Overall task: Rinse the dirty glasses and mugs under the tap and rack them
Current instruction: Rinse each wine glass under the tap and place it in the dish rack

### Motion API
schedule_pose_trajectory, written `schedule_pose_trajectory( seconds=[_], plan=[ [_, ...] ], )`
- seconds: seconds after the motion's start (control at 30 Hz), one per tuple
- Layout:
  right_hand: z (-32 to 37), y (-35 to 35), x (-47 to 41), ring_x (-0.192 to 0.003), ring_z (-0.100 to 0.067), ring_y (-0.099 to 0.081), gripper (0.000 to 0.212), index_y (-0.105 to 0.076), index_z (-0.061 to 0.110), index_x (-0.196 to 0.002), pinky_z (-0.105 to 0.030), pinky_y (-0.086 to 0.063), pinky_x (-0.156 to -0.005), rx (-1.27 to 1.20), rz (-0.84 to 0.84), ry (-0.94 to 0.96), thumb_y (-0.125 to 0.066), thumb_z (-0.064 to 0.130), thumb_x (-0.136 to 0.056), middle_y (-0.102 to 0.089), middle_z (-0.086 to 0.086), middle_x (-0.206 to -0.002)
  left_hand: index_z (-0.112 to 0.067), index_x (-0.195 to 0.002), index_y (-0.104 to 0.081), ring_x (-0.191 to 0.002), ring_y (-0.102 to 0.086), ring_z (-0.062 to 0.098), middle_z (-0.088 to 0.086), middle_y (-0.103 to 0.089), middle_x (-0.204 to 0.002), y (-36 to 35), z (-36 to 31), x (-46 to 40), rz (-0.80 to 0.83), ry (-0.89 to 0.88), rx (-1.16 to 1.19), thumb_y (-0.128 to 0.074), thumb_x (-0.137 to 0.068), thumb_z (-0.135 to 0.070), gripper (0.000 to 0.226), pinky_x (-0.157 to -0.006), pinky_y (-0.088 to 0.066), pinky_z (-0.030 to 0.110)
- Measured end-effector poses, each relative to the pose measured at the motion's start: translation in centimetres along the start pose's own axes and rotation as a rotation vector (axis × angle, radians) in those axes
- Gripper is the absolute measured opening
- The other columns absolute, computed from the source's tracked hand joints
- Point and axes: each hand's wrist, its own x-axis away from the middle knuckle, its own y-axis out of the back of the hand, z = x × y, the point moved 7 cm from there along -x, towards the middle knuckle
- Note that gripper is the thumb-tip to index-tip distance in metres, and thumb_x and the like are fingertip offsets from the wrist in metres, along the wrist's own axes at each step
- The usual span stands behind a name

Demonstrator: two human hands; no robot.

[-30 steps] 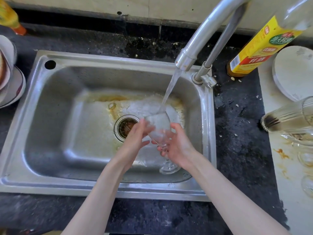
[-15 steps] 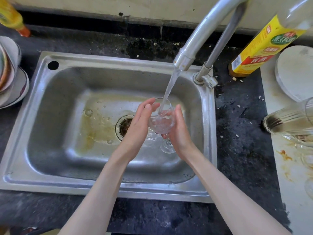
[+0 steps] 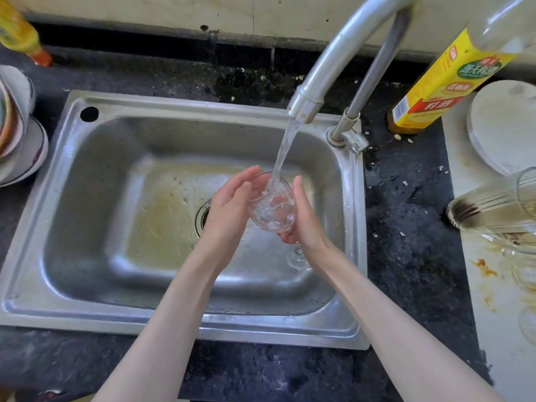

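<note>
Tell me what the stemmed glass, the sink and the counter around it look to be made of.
Stemmed glass: clear glass by the look, since fingers show through the bowl.
Sink: brushed stainless steel, grey with a dull sheen, stained yellowish near the drain.
Counter: dark speckled stone, perhaps granite or an imitation; the picture cannot settle which.

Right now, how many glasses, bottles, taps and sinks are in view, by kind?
Glasses: 2 clear, the stemmed glass between left hand and right hand, and a ribbed glass on the right counter; fainter ones below it cannot be counted.
Bottles: 2, yellow-labelled bottle and yellow bottle.
Taps: 1, tap.
Sinks: 1, sink.
Total: 6.
</note>
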Motion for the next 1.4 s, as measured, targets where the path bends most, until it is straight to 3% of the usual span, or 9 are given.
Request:
schedule_pose_trajectory(
  seconds=[0.13,0.37,0.63,0.83,0.93,1.03,1.2,1.3,1.4],
  plan=[
    [-0.1,-0.9,0.8,-0.052,0.008,-0.046,0.072,-0.047,0.020,-0.122,-0.008,-0.033,-0.047,0.107,0.039,0.120,-0.058,0.069,-0.070,-0.049,0.016,-0.081,-0.013,-0.099,-0.064,-0.102,-0.064,0.023,0.010,-0.069,-0.105,1.1,0.1,-0.2,-0.123,0.088,0.075,-0.043,-0.089,-0.004,0.024,-0.099,-0.046,0.039],
    [-1.4,-1.4,0.5,-0.031,-0.006,-0.018,0.081,-0.057,0.016,-0.076,-0.014,-0.013,-0.035,-0.279,0.071,-0.240,-0.001,0.074,-0.085,-0.027,0.005,-0.038,-0.038,-0.131,-0.035,-0.125,-0.047,0.008,-0.006,-0.045,-0.137,-1.3,-0.1,0.9,0.198,-0.115,-0.271,-0.062,-0.084,-0.043,0.054,-0.104,-0.038,0.028],
    [-0.3,-2.5,0.6,-0.052,-0.003,-0.037,0.057,-0.057,0.029,-0.112,-0.020,-0.028,-0.051,-0.013,-0.062,0.012,-0.017,0.065,-0.092,-0.054,0.007,-0.068,-0.022,-0.108,-0.039,-0.092,-0.058,0.008,-0.009,-0.055,-0.100,-0.9,-0.7,-0.3,-0.227,-0.146,-0.203,-0.038,-0.093,-0.050,0.032,-0.072,-0.042,0.015],
    [-1.3,-2.2,0.9,-0.030,-0.007,-0.011,0.071,-0.045,0.018,-0.050,-0.010,-0.010,-0.035,-0.415,0.116,-0.376,-0.022,0.075,-0.084,-0.021,0.004,-0.041,-0.030,-0.102,-0.044,-0.084,-0.056,0.002,-0.014,-0.056,-0.093,-2.6,-0.8,-0.9,0.150,-0.248,-0.252,-0.066,-0.084,-0.030,0.028,-0.074,-0.046,0.015],
    [-1.6,-1.6,-0.1,-0.033,-0.007,-0.029,0.074,-0.052,0.017,-0.068,-0.015,-0.019,-0.036,-0.181,0.048,-0.294,-0.011,0.077,-0.084,-0.041,0.005,-0.048,-0.026,-0.088,-0.043,-0.069,-0.057,0.013,-0.006,-0.058,-0.077,-1.9,-0.3,-1.1,-0.060,-0.241,-0.225,-0.068,-0.080,-0.041,0.030,-0.061,-0.048,0.023],
    [-1.0,-1.5,-1.0,-0.083,-0.017,-0.066,0.089,-0.061,0.034,-0.112,-0.034,-0.051,-0.069,0.315,-0.156,-0.004,-0.001,0.086,-0.072,-0.067,0.001,-0.104,-0.021,-0.072,-0.038,-0.065,-0.048,0.014,0.000,-0.048,-0.073,-1.2,0.0,-1.0,-0.331,-0.187,-0.188,-0.048,-0.092,-0.048,0.035,-0.059,-0.042,0.018],
    [-2.4,-2.3,0.0,-0.029,-0.006,-0.019,0.071,-0.039,0.021,-0.067,-0.010,-0.016,-0.034,-0.245,0.117,-0.355,-0.001,0.079,-0.080,-0.026,0.007,-0.038,-0.030,-0.081,-0.052,-0.082,-0.061,0.016,0.001,-0.058,-0.086,-1.4,0.0,-1.3,-0.034,-0.226,-0.057,-0.053,-0.088,-0.046,0.018,-0.071,-0.047,0.035],
    [-2.4,-2.3,0.3,-0.028,-0.006,-0.016,0.077,-0.042,0.017,-0.066,-0.010,-0.011,-0.034,-0.324,0.224,-0.423,-0.003,0.082,-0.078,-0.024,0.005,-0.039,-0.036,-0.089,-0.057,-0.083,-0.062,0.016,0.001,-0.062,-0.091,-1.1,0.4,-1.4,0.022,-0.171,-0.043,-0.065,-0.079,-0.041,0.014,-0.069,-0.048,0.036],
    [-1.7,-1.8,-0.8,-0.049,-0.011,-0.050,0.082,-0.058,0.021,-0.101,-0.018,-0.041,-0.045,0.201,0.005,-0.172,-0.005,0.079,-0.080,-0.053,-0.004,-0.066,-0.026,-0.083,-0.052,-0.087,-0.059,0.013,-0.006,-0.059,-0.086,-0.6,0.1,-1.1,-0.294,-0.191,-0.157,-0.060,-0.087,-0.038,0.015,-0.078,-0.048,0.034]
  ],
)
